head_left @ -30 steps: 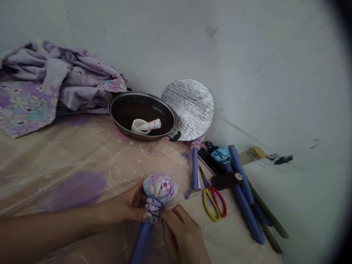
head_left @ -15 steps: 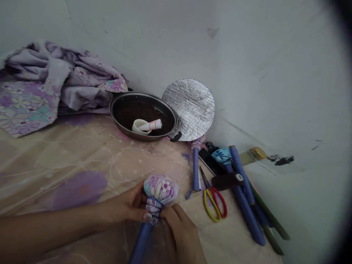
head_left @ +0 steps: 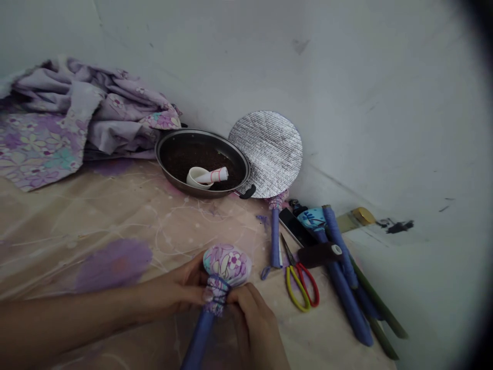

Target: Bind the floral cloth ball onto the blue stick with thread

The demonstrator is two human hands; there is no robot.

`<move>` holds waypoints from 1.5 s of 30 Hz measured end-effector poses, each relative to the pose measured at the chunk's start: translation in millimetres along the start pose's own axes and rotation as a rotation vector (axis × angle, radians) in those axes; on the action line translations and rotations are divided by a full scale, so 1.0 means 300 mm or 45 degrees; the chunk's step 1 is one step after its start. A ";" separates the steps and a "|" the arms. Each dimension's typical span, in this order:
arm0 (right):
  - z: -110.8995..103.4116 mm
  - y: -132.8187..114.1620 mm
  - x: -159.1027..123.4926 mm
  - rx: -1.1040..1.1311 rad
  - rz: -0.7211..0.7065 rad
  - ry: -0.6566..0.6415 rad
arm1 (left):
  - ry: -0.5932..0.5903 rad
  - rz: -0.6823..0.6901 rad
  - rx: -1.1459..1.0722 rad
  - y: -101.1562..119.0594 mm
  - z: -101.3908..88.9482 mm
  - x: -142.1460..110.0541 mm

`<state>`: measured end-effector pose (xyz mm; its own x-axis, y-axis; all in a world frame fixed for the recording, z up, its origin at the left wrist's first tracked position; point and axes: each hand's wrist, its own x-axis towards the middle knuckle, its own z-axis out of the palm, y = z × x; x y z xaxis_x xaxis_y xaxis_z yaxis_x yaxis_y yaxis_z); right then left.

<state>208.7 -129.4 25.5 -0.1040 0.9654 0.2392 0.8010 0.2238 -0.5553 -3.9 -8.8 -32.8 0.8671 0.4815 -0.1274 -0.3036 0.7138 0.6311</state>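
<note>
A stick [head_left: 201, 335] wrapped in blue has a padded, rounded head [head_left: 227, 263] covered in purple flowered cloth. Dark thread binds the gathered cloth at its neck [head_left: 216, 292]. My left hand [head_left: 188, 285] grips this neck from the left, thumb in front and fingers behind the head. On the right side of the neck, the fingertips of my right hand [head_left: 256, 318] are pinched together against the binding. Whatever lies between them is hidden. Scissors [head_left: 298, 282] with one yellow and one red handle lie to the right of my right hand.
At the back stands a dark pan [head_left: 179, 182] holding a white cup [head_left: 192, 180]. A silver disc [head_left: 269, 151] leans on the wall beside it. Flowered cloth [head_left: 46, 139] is heaped at left. A dark thread spool [head_left: 318, 254], a phone [head_left: 295, 226] and several wrapped sticks [head_left: 348, 303] lie right.
The cloth-headed stick stays in my left hand at nearly the same spot. My left thumb and right fingers have shifted slightly at the neck. The whole view has drifted a little.
</note>
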 end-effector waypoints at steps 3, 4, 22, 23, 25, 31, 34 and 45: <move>-0.010 0.003 0.006 0.054 -0.022 -0.004 | 0.012 -0.039 -0.048 0.000 0.002 -0.003; -0.011 0.005 0.007 0.065 -0.029 -0.003 | -0.007 -0.054 -0.053 -0.002 -0.001 -0.002; 0.035 0.063 -0.024 0.301 0.043 -0.030 | -0.062 -0.070 -0.124 0.011 -0.005 -0.010; 0.034 0.062 -0.023 0.298 0.054 -0.029 | -0.049 -0.079 -0.134 0.014 -0.001 -0.012; 0.039 0.055 -0.027 0.301 0.111 0.007 | -0.039 -0.085 -0.144 0.018 0.002 -0.014; 0.055 0.043 -0.037 0.307 0.149 0.021 | -0.102 -0.053 -0.156 0.006 -0.012 0.003; 0.048 0.049 -0.035 0.301 0.143 0.015 | -0.131 -0.035 -0.153 -0.002 -0.016 0.013; 0.014 0.041 -0.019 0.213 0.011 -0.013 | -0.066 -0.050 -0.088 -0.039 -0.048 0.024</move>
<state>216.7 -131.6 14.2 -0.1045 0.9684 0.2263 0.6927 0.2342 -0.6821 0.1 -6.5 -52.2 0.8978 0.4264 -0.1101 -0.2935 0.7659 0.5720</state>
